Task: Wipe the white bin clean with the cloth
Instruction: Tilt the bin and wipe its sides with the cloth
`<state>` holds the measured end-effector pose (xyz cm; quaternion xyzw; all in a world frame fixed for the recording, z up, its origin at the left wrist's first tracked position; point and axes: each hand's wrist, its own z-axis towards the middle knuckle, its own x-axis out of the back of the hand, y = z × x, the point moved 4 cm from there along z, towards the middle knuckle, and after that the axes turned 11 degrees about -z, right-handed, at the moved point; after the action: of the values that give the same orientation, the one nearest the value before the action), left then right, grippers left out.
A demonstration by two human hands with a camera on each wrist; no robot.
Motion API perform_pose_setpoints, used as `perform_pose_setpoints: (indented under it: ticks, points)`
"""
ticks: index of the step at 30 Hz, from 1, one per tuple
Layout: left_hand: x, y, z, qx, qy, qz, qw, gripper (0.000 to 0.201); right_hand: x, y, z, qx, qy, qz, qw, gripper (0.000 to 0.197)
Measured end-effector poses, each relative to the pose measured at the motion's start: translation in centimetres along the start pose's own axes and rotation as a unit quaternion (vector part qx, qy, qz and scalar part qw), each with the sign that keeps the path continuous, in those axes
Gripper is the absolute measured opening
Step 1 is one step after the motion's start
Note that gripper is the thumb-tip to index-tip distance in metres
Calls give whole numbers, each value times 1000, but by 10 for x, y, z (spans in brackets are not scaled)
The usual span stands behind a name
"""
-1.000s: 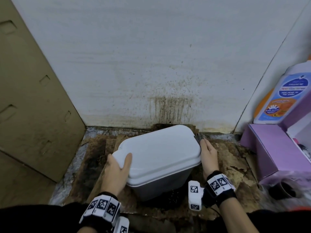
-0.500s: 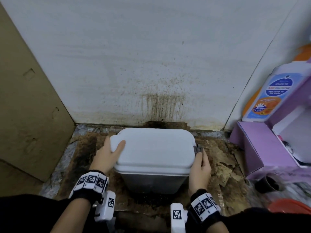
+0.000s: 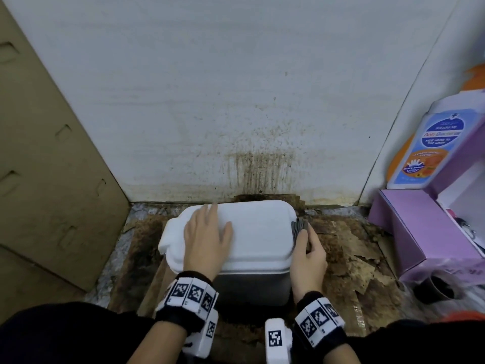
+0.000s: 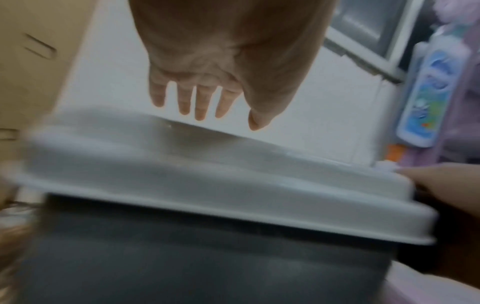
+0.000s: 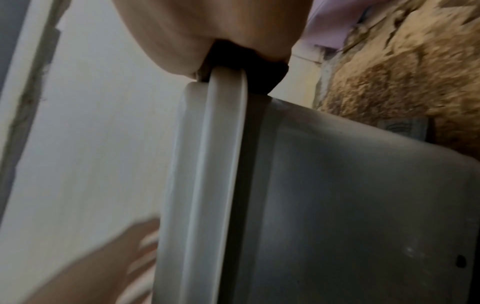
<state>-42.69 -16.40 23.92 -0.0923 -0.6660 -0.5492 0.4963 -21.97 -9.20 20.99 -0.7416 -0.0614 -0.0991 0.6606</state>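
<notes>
White bin (image 3: 257,237) is sitting near the far wall (image 3: 236,88), cardboard (image 3: 39,166) left, purple box (image 3: 420,232) right. Left hand (image 3: 207,240) is lying spread, fingers straight, over the lid. Right hand (image 3: 308,261) is pressing the dark cloth (image 3: 298,228) against the lid's right edge, fingers curled round it.

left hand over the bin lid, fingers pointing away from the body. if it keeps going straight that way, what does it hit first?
Probably the stained white wall behind the bin. The left hand lies open over the white lid, fingers aimed at the lid's far edge, and nothing shows between that edge and the wall. The depth of that gap is unclear.
</notes>
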Motion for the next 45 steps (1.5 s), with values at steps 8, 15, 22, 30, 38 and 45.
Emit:
perform_pose_setpoints:
  ticks: [8,15,22,30,38,45]
  points:
    - [-15,46,12,-74,-95,-7,993,59,-47,-25,-33,77,-93,15,993,39]
    - [12,11,15,-50,-59,-11,997,58,-72,-4,-16,-73,-153,205,964,46]
    - [22,0,18,-53,-39,-40,997,56,-64,-15,-29,-29,-61,175,982,43]
    - [33,-14,22,-40,-23,-68,997,54,-116,-4,-75,179,-187,-84,962,52]
    - [49,-29,19,-32,-4,-85,996,51,-113,47,-64,231,-146,-195,942,55]
    - [54,-39,17,-30,6,-89,996,50,-100,99,-48,46,-115,-203,971,49]
